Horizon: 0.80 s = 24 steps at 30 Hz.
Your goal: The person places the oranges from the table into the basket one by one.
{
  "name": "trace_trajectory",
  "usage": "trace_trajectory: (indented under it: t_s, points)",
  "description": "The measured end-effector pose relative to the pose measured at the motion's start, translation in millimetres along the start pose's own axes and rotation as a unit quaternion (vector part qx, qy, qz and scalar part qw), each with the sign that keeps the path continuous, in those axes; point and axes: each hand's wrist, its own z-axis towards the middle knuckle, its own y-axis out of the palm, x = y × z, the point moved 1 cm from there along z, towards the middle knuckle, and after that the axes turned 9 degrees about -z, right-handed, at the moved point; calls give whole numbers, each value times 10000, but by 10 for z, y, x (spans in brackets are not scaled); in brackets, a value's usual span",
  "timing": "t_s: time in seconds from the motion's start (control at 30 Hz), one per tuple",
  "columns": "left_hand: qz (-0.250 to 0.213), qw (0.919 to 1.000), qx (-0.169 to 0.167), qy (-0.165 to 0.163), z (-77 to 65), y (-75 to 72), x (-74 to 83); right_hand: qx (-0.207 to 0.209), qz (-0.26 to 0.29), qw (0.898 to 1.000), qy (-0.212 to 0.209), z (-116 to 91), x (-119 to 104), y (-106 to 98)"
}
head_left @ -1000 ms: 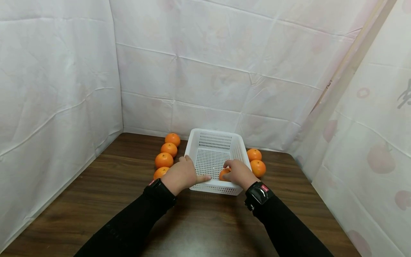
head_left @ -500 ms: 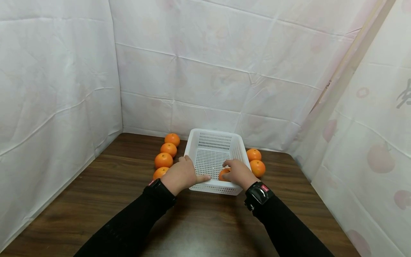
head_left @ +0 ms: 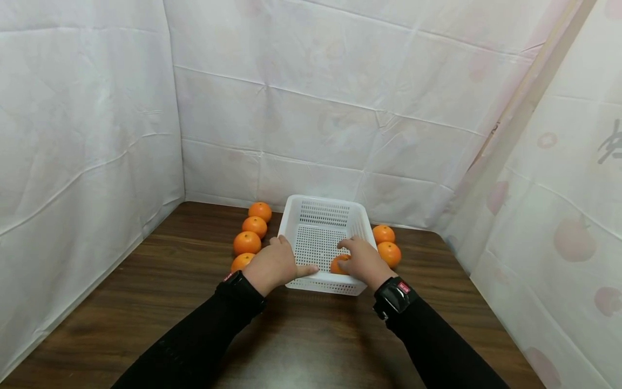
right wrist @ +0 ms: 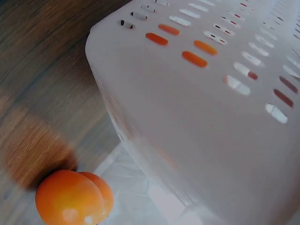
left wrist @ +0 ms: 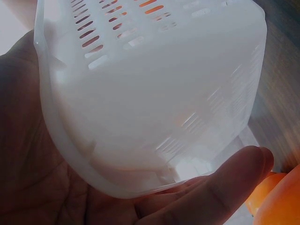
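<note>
Head view, left hand [head_left: 273, 265] gripping white basket [head_left: 317, 241], right hand [head_left: 365, 262] at orange [head_left: 336, 265] inside (hold unclear)

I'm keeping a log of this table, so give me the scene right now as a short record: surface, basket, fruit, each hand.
Surface: dark wood-grain table
Basket: white basket, slotted, upright
Fruit inside: one orange fruit, near side
Fruit outside: left row of four; right pair
Left hand: left hand touching the basket's near left corner, thumb straight
Right hand: right hand at the inside fruit; grip unclear
</note>
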Motion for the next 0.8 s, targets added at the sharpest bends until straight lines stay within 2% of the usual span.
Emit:
trace_trajectory:
  t_s: [0.37,0.57,0.67,0.8]
  points:
    - [77,10000,11,-3,6,2,-11,453,-109,9989,-47,-68,25,-242]
    - [-47,10000,-30,-4,9,14,-14,789,119,9968,-7,-136,49,-430]
    - [69,9999,-4,96,10,12,-2,1052,203,9942,-53,-167,92,-526]
    - [154,9997,50,161,7,0,9,1206,335,9921,128,-198,179,-657]
